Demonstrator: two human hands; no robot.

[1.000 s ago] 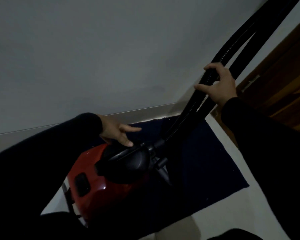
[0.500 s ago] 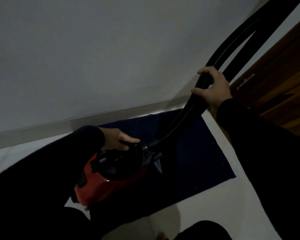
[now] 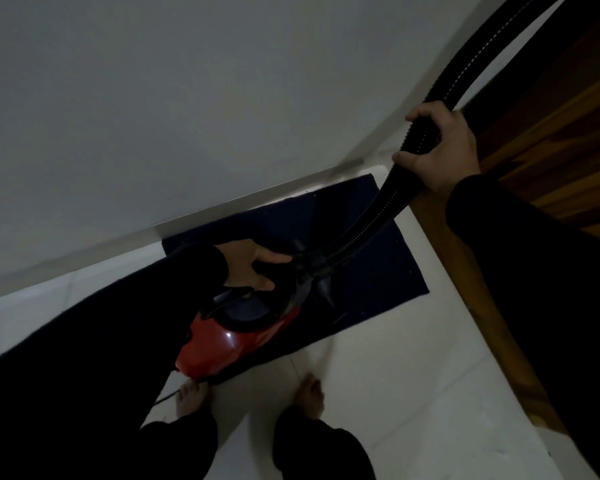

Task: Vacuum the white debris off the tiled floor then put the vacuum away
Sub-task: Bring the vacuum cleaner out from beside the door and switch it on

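The red vacuum cleaner point(image 3: 229, 344) with its black top hangs low over the near edge of a dark blue mat point(image 3: 371, 271). My left hand point(image 3: 248, 266) grips the black carry handle on top of it. The ribbed black hose point(image 3: 368, 233) runs from the vacuum's front up to the upper right. My right hand point(image 3: 433, 147) holds the hose partway up, fingers curled round it. No white debris shows on the pale tiled floor point(image 3: 395, 393).
A white wall point(image 3: 187, 98) with a skirting board runs behind the mat. A brown wooden door and frame point(image 3: 548, 140) stand at the right. My bare feet point(image 3: 312, 396) are on the tiles just in front of the mat. A thin cord point(image 3: 167, 398) trails by my left foot.
The view has tipped down, bringing my feet and more floor into sight. The vacuum has swung away from me toward the mat, and my left hand now closes round its handle.
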